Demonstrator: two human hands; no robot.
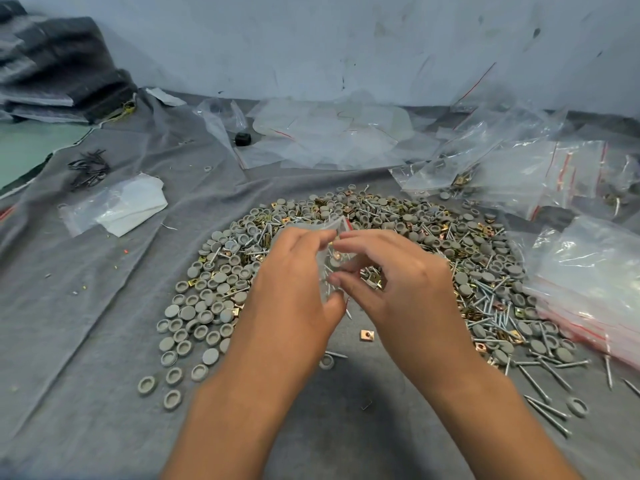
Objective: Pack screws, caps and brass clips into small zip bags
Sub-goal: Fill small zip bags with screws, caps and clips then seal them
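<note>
Left hand (pixel 294 271) and right hand (pixel 391 271) pinch a small clear red-striped zip bag (pixel 329 244) holding parts; next likely pressing it sealed.

Soft, even light fills the frame, cool and fairly bright. Faint glare streaks the clear zip bags (pixel 540 168) at right. A diffuse shadow pools on the grey cloth (pixel 86 306) at lower centre. Wide-angle distortion bends the edges; the corners blur.
</note>
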